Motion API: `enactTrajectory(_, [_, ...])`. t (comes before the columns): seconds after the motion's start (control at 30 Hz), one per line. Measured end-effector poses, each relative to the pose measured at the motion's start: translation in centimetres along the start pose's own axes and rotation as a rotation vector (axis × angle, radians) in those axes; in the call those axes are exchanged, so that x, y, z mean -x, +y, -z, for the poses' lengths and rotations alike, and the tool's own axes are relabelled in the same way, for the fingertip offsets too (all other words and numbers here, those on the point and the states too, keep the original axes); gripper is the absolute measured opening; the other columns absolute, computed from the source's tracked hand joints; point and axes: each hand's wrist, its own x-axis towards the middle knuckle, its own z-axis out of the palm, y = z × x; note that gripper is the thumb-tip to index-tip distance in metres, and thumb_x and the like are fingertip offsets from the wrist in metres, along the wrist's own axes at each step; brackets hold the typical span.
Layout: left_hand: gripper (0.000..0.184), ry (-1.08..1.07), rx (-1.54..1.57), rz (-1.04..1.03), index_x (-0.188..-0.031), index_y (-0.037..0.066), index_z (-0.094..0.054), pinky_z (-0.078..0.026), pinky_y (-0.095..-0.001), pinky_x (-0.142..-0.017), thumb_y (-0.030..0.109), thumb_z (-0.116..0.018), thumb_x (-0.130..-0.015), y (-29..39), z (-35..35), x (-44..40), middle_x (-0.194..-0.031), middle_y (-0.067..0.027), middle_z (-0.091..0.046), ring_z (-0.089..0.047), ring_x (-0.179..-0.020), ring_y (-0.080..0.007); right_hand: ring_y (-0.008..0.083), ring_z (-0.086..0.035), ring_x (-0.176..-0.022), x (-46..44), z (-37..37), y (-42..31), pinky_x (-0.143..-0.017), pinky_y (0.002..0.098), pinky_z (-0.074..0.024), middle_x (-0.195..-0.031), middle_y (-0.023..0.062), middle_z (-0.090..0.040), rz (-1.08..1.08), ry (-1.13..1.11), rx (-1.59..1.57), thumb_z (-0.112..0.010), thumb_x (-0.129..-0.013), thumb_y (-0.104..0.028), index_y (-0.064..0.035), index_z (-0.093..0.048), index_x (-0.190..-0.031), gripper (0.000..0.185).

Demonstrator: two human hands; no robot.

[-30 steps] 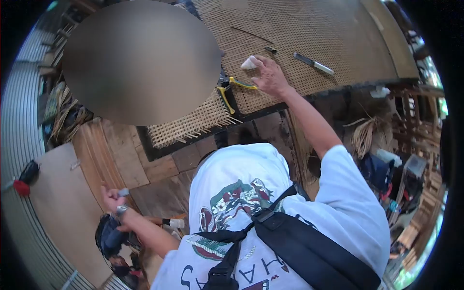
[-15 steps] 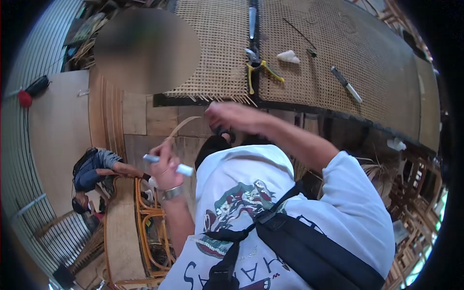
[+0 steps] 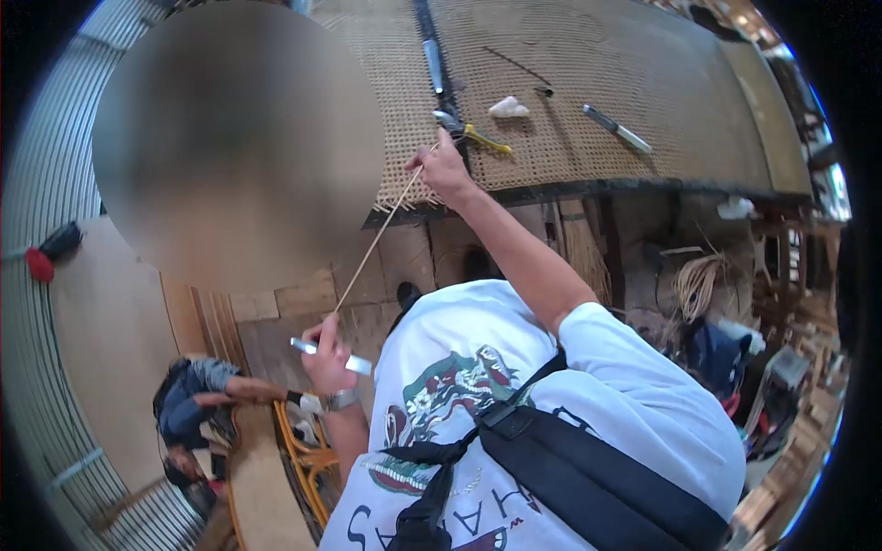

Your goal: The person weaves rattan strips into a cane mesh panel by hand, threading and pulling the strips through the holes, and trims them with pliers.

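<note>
My left hand [image 3: 326, 360] is closed round a silver and white tool [image 3: 356, 365] and the lower end of a thin cane strip [image 3: 376, 240]. The strip runs taut up to my right hand [image 3: 441, 167], which pinches its other end above the front edge of the woven cane panel [image 3: 597, 55]. Pliers with yellow handles [image 3: 487, 140] lie on the panel just beyond my right hand, partly hidden by it. Further right on the panel are a crumpled white piece [image 3: 508, 107] and a silver and dark pen-like tool [image 3: 617, 129].
A long silver tool [image 3: 433, 66] lies on the dark strip between panels. At the lower left a person [image 3: 188, 404] bends near an orange-framed cane piece [image 3: 308, 455]. A cane bundle [image 3: 700, 286] hangs at right. A blurred oval hides the upper left.
My right hand has left the panel and now holds the strip's far end, drawn out straight from its earlier curve. My left hand has come in from the far left.
</note>
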Motion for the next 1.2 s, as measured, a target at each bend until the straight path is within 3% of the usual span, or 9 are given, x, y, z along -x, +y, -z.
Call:
enactTrajectory(0.27, [0.019, -0.020, -0.093, 0.116, -0.091, 0.009, -0.054, -0.027, -0.0210, -0.035, 0.010, -0.073, -0.093, -0.9, 11.2, -1.1, -0.064, 0.0007, -0.055, -0.041, -0.042, -0.0050, 0.0169, -0.066, -0.076, 1.3, 4.1, -0.3, -0.073, 0.0273, -0.0496, -0.085, 0.0107, -0.074, 0.078, 0.367, 0.066, -0.049, -0.102, -0.015, 0.0106, 0.000, -0.153, 0.075])
enactTrajectory(0.37, [0.018, 0.047, -0.142, 0.112, -0.092, 0.011, -0.056, -0.031, -0.0208, -0.037, 0.013, -0.073, -0.093, -0.3, 12.9, -1.7, -0.072, 0.0010, -0.060, -0.042, -0.045, -0.0046, 0.0048, -0.041, -0.047, 2.2, 4.9, 0.0, -0.041, 0.0209, -0.0318, -0.087, 0.0146, -0.072, 0.056, 0.440, -0.192, -0.051, -0.104, -0.013, -0.0017, -0.031, -0.121, 0.029])
enactTrajectory(0.67, [0.029, 0.099, -0.319, 0.117, -0.078, 0.014, -0.051, -0.022, -0.0224, -0.032, 0.013, -0.078, -0.087, 0.1, 16.4, -8.8, -0.055, 0.0056, -0.045, -0.033, -0.037, -0.0046, 0.0042, -0.048, -0.052, 7.0, 10.8, -0.6, -0.046, 0.0176, -0.0392, -0.098, 0.0138, -0.071, 0.092, 0.373, -0.251, -0.048, -0.108, -0.020, -0.0014, -0.046, -0.122, 0.024])
enactTrajectory(0.77, [0.024, -0.010, -0.448, 0.224, -0.083, 0.010, -0.055, -0.041, -0.0243, -0.042, 0.011, -0.078, -0.087, -2.3, 19.0, -13.0, -0.064, 0.0032, -0.053, -0.050, -0.048, -0.0081, 0.0042, -0.050, -0.056, 8.2, 9.4, -0.9, -0.051, 0.0156, -0.0419, -0.097, 0.0109, -0.070, 0.061, 0.274, -0.421, -0.050, -0.108, -0.026, -0.0022, -0.055, -0.128, 0.031])
enactTrajectory(0.83, [0.017, 0.122, -0.922, -0.474, -0.095, 0.004, -0.063, -0.055, -0.0287, -0.069, 0.011, -0.077, -0.088, -5.5, 18.8, -15.6, -0.084, -0.0025, -0.066, -0.065, -0.075, -0.0132, 0.0044, -0.050, -0.056, 8.5, 9.0, -0.8, -0.051, 0.0158, -0.0420, -0.095, 0.0103, -0.070, 0.041, 0.252, -0.471, -0.050, -0.108, -0.026, -0.0025, -0.055, -0.126, 0.030])
enactTrajectory(0.9, [0.027, -0.011, -0.860, -0.280, -0.111, -0.001, -0.065, -0.053, -0.0325, -0.091, 0.011, -0.076, -0.089, -2.6, 11.2, -13.4, -0.106, -0.0095, -0.070, -0.066, -0.101, -0.0168, 0.0048, -0.051, -0.054, 8.8, 7.9, -1.1, -0.046, 0.0171, -0.0406, -0.093, 0.0101, -0.072, -0.012, 0.237, -0.521, -0.047, -0.109, -0.028, -0.0042, -0.057, -0.121, 0.029])
enactTrajectory(1.03, [0.034, -0.588, -0.608, -0.273, -0.124, -0.004, -0.062, -0.051, -0.0295, -0.094, 0.010, -0.071, -0.094, -1.6, -3.9, -9.8, -0.121, -0.0116, -0.069, -0.065, -0.108, -0.0161, 0.0063, -0.051, -0.056, 9.8, 4.3, -1.1, -0.048, 0.0178, -0.0423, -0.092, 0.0098, -0.071, -0.190, 0.135, -0.563, -0.046, -0.109, -0.031, -0.0051, -0.057, -0.122, 0.031])
enactTrajectory(1.1, [0.034, -0.795, -0.620, -0.356, -0.127, -0.003, -0.061, -0.051, -0.0250, -0.086, 0.013, -0.067, -0.098, -2.9, -9.8, -8.6, -0.125, -0.0112, -0.068, -0.063, -0.108, -0.0121, 0.0075, -0.056, -0.058, 10.1, 3.1, -0.4, -0.053, 0.0186, -0.0453, -0.089, 0.0097, -0.070, -0.234, 0.004, -0.600, -0.048, -0.108, -0.030, -0.0033, -0.056, -0.123, 0.031])
enactTrajectory(1.2, [0.028, -0.904, -0.529, -0.115, -0.122, -0.003, -0.063, -0.050, -0.0218, -0.076, 0.015, -0.063, -0.101, -4.4, -13.8, -7.5, -0.117, -0.0091, -0.071, -0.064, -0.096, -0.0088, 0.0077, -0.057, -0.059, 9.2, 2.7, 0.2, -0.052, 0.0191, -0.0454, -0.088, 0.0096, -0.070, -0.260, -0.092, -0.644, -0.048, -0.108, -0.031, -0.0030, -0.056, -0.123, 0.032])
